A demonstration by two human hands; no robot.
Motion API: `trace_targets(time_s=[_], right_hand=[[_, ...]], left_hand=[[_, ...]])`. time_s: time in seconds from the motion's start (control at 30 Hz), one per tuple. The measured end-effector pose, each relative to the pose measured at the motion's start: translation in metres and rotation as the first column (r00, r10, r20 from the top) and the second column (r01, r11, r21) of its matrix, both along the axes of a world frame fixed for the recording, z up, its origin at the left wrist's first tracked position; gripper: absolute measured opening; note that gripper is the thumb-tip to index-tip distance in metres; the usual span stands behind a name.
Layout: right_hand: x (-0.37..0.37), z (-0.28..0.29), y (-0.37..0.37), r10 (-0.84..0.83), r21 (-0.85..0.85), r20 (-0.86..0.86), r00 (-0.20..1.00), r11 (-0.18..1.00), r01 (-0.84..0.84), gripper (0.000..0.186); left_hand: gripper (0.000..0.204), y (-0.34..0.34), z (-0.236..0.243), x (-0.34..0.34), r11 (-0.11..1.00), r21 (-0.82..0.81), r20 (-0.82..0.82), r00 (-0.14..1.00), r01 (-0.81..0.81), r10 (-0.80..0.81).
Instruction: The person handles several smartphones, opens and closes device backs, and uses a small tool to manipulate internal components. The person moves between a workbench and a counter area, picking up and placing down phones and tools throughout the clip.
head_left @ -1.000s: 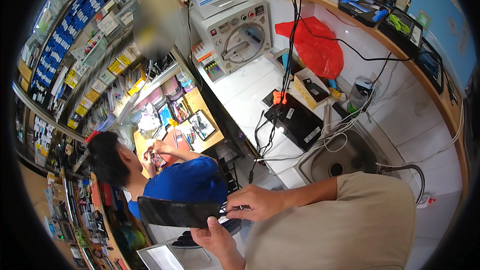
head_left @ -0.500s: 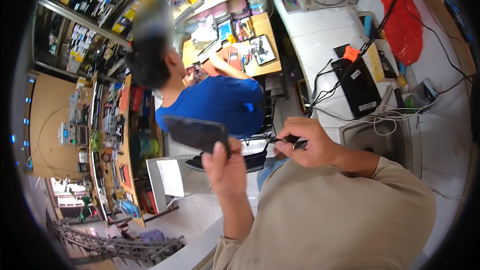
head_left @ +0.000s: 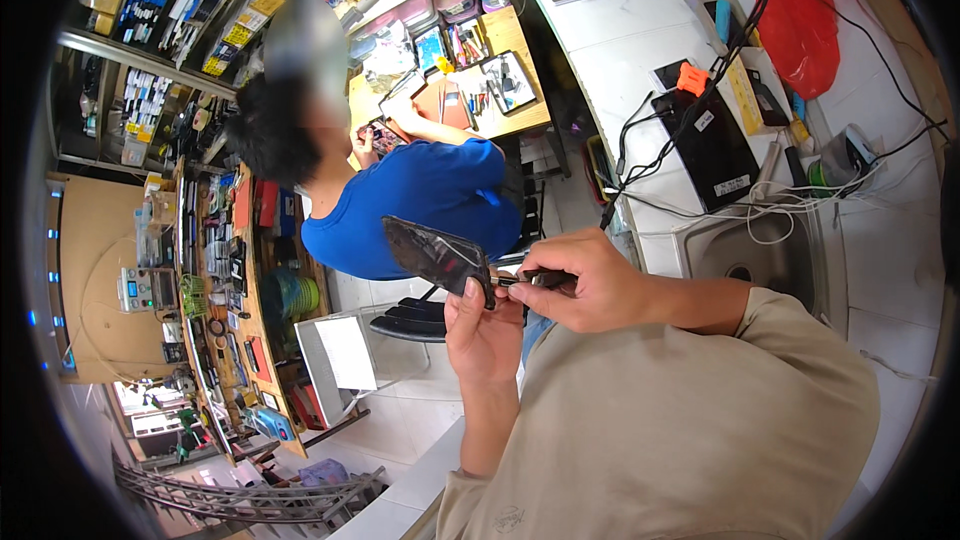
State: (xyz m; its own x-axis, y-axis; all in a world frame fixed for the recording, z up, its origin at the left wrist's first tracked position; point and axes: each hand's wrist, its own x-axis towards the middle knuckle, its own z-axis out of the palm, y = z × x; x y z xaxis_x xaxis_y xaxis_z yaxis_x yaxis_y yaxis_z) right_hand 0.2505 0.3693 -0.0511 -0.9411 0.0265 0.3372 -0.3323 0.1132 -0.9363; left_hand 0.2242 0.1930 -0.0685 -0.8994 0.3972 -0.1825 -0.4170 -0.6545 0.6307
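Note:
My left hand [head_left: 482, 345] grips a black smartphone [head_left: 435, 254] by its near end, fingers and thumb closed around it, with the dark glossy face tilted up. In my right hand [head_left: 605, 285] a black cable plug [head_left: 548, 278] is pinched between thumb and fingers. Its thin tip meets the phone's near edge, beside my left thumb. Whether the tip sits inside the phone's port cannot be made out. Black cables [head_left: 625, 180] run from the counter down toward my right hand, which hides where they end.
A person in a blue shirt [head_left: 420, 205] sits ahead at a wooden workbench [head_left: 525, 40] with tools. To the right, a white counter [head_left: 600, 50] carries a black tablet [head_left: 712, 155], a red plastic bag [head_left: 790, 25] and white cables, beside a metal sink [head_left: 800, 260]. A white panel [head_left: 345, 352] stands at lower left.
The phone has moved right and tilted, and the plug in my right hand has come left to its edge. Before, the two were apart.

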Motion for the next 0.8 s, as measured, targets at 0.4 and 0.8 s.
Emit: trace_targets(time_s=[0.4,0.8], right_hand=[[0.007,0.01,0.018,0.006,-0.021,0.037,0.999,1.0,-0.006,0.019],[-0.01,-0.023,0.026,0.157,0.377,-0.502,0.85,0.925,0.052,0.026]], left_hand=[[0.015,0.007,0.005,-0.003,0.993,0.113,0.091,0.996,-0.03,0.02],[0.056,0.004,0.019,0.025,0.943,0.08,0.379,0.865,0.323,-0.328]])
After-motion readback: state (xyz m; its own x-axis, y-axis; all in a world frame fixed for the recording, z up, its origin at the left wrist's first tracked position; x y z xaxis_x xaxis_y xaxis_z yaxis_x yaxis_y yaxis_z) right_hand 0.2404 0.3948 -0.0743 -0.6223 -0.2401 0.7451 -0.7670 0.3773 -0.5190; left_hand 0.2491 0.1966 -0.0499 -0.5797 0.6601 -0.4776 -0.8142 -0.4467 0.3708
